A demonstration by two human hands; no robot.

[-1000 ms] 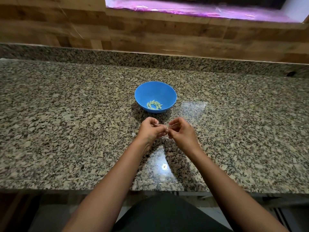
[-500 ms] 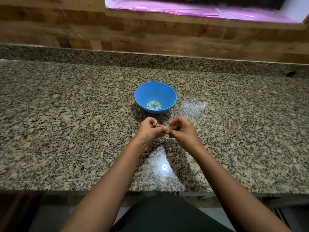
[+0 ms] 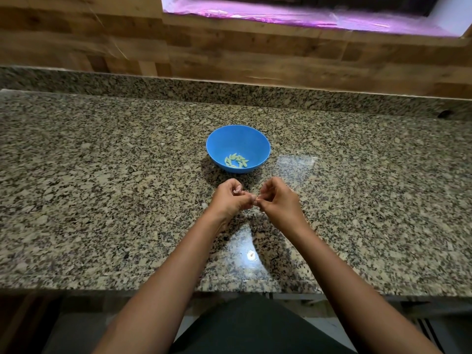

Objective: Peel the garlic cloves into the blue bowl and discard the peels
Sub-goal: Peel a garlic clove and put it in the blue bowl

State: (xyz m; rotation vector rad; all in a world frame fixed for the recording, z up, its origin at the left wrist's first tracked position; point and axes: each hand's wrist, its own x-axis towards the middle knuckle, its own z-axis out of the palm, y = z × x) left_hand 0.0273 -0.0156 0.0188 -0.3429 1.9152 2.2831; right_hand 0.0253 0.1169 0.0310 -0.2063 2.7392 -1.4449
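While both forearms reached out over the counter edge, the scene stood as follows.

Left hand: the left hand [image 3: 231,200] was curled into a loose fist above the granite countertop [image 3: 102,187], its fingertips pinched together on something small and pale; a whitish scrap showed at the top of the fist, but whether that was clove or peel could not be told.

Right hand: the right hand [image 3: 277,201] was likewise curled, thumb and forefinger pressed together at the point where they met the left fingertips. Whatever they gripped was too small to make out.

Hands together: the two hands touched at the fingertips, just in front of the bowl and apart from it.

Blue bowl: the blue bowl [image 3: 237,139] stood upright on the countertop, just beyond the hands, near the middle of the surface.

Garlic cloves: a small cluster of pale peeled cloves [image 3: 236,160] lay in the bottom of the bowl.

Backdrop: a granite upstand ran behind the counter, with a wooden wall [image 3: 76,42] above it and a strip of pink-purple light [image 3: 293,14] at the top.
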